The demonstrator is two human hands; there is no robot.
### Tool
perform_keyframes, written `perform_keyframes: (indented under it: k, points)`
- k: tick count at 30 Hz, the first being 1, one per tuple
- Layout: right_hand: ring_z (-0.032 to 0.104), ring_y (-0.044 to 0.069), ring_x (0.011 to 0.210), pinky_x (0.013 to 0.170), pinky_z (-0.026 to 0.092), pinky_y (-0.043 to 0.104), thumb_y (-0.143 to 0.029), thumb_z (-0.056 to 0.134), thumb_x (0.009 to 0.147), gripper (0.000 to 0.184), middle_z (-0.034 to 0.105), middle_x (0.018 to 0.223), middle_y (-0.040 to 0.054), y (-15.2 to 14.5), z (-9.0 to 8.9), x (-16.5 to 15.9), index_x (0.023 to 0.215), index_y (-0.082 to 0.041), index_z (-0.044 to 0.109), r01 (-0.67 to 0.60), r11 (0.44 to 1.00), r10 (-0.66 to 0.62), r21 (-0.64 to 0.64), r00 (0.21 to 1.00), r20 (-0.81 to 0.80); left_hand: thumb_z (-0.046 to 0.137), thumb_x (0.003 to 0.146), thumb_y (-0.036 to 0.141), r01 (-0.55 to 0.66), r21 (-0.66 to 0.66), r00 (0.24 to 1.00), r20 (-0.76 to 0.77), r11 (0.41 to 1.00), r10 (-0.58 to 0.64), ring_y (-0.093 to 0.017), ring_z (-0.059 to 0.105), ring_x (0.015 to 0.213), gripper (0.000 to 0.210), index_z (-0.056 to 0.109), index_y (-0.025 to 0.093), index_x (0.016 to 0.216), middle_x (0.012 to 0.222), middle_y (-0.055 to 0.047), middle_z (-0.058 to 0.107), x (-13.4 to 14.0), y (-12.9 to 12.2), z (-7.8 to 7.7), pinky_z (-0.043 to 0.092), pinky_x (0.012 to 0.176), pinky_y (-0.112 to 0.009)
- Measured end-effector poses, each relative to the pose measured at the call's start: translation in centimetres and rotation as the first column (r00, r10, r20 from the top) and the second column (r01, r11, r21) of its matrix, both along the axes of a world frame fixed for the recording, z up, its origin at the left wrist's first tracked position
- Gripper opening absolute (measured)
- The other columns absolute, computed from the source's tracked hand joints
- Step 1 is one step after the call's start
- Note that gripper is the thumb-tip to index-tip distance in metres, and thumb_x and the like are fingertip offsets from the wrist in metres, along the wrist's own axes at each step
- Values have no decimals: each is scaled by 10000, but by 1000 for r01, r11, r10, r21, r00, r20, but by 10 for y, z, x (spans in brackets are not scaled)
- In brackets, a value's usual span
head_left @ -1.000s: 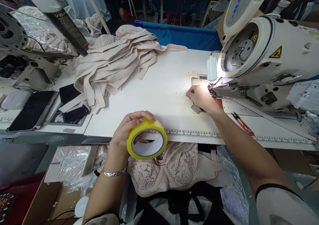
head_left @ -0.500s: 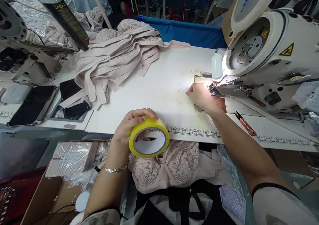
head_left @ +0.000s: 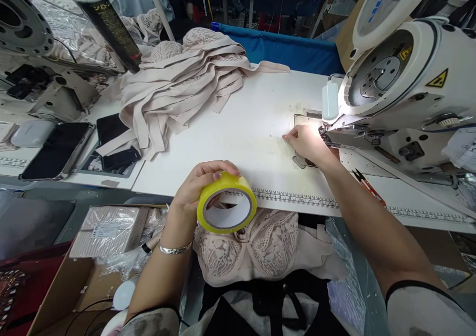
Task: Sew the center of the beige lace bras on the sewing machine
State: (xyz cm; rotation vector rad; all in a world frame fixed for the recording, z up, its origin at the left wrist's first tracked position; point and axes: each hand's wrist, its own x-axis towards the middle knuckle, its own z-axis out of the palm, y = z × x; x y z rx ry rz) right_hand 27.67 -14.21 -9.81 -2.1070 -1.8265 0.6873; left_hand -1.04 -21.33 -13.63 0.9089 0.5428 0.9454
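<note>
My left hand grips the tape roll, bore toward me, at the front edge of the table; my right hand lies forward-right, at the sewing machine, grasp not determinable.

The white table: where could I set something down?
Bare tabletop shows between the fabric pile, the right hand and the tape roll in the left hand. It is crowded around the phone and under the sewing machine.

silver bracelet, pale grey patterned sleeves, black cuff edging
</note>
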Motion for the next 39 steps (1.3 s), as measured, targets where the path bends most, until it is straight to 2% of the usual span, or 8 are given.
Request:
perform_keyframes:
  k: [4,9,15,19,23,33,36,39]
  points:
    - [428,115,505,532,320,276,-235,658,913,332,476,573,-31,-7,9,-17,630,-216,484,-8,998,15,-61,993,113,827,739,344,-2,6,1000,0,1000,2,-204,677,811,236,823,132,842,902,-110,722,0,0,1,565,740,-258]
    - [403,126,516,537,320,288,-163,555,955,369,473,570,6,-5,14,-27,599,-206,466,-78,994,91,-73,977,194,824,745,332,6,-4,1000,6,1000,-6,-202,678,823,222,826,135,848,907,-104,720,0,-1,1,568,750,-251]
    - [538,156,611,543,382,274,-139,548,949,168,639,773,92,3,10,-28,786,-173,528,-75,995,85,-71,984,154,822,744,329,7,-8,1000,15,1000,-7,-203,684,826,228,826,131,856,908,-104,721,0,-2,1,569,748,-247]
    - [559,158,621,554,398,271,-108,547,932,144,660,790,87,2,10,-25,811,-181,516,-83,993,92,-88,989,112,822,734,337,6,-5,1000,-5,1000,-6,-217,684,811,224,827,138,837,895,-111,721,1,-1,2,574,743,-272]
    - [550,188,652,572,396,296,-130,574,920,100,651,814,100,3,7,-24,851,-182,525,-33,997,39,-71,995,95,824,727,331,5,7,1000,-17,1000,-5,-222,686,809,217,827,139,827,881,-113,722,0,0,2,579,745,-277]
    - [541,152,668,586,395,270,-85,592,878,234,663,813,59,9,2,-24,731,-213,463,6,997,-8,-77,1000,-25,821,716,312,-19,-9,998,-54,1000,19,-206,681,777,200,823,131,801,865,-110,721,1,-1,5,572,701,-251]
    - [561,131,649,587,410,256,-158,553,946,218,674,804,27,-2,8,-20,763,-219,451,11,998,-16,-64,996,-83,831,700,327,-35,-11,998,-62,999,34,-202,677,763,215,820,134,794,851,-105,721,1,-2,5,571,691,-246]
    - [600,158,713,653,449,281,-289,539,985,201,648,781,18,-36,16,4,812,-228,457,63,998,-60,29,995,-83,834,702,337,-29,-14,998,-65,999,28,-206,678,760,223,821,139,804,858,-104,724,0,-1,4,575,686,-249]
